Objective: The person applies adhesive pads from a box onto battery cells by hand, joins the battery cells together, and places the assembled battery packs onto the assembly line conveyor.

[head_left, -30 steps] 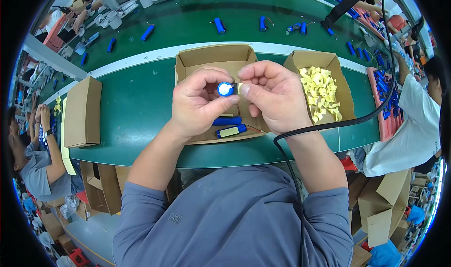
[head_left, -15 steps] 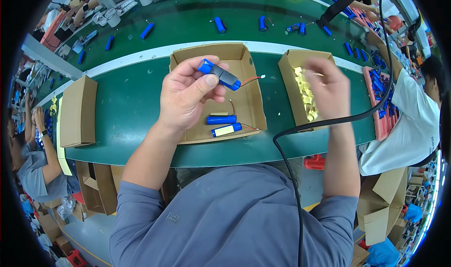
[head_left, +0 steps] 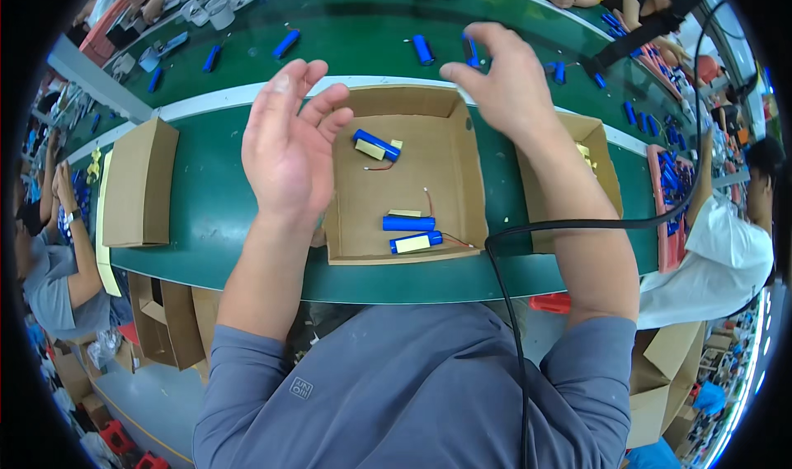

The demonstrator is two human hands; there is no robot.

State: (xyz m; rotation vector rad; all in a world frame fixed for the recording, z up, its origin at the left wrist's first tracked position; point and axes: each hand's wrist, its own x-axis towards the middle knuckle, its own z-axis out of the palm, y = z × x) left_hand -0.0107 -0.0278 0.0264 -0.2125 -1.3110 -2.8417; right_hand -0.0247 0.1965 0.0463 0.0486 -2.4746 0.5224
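My left hand (head_left: 289, 143) is raised beside the left wall of a shallow cardboard box (head_left: 404, 102), palm up, fingers apart, holding nothing. Just inside that wall lies a blue cylindrical battery pack (head_left: 388, 149) with pale yellow pads and a thin wired lead. Two more such packs, an upper one (head_left: 396, 222) and a lower one (head_left: 406, 244), rest near the box's front edge. Over the far belt, my right hand (head_left: 507, 81) reaches with thumb and fingers apart. Between them, partly covered by the fingers, is another blue battery pack (head_left: 471, 50); no grip shows.
Right of the box stands a second cardboard box (head_left: 590, 127) with yellow pads, partly behind my forearm. A black cable (head_left: 577, 224) crosses above it. Several blue packs lie along the green belt (head_left: 355, 44). An upright carton (head_left: 136, 184) stands left; co-workers sit at both sides.
My left hand has let go of its battery pack, and one now lies in the box's left part. My right hand has moved from the yellow-pad box, up and left, to the belt.
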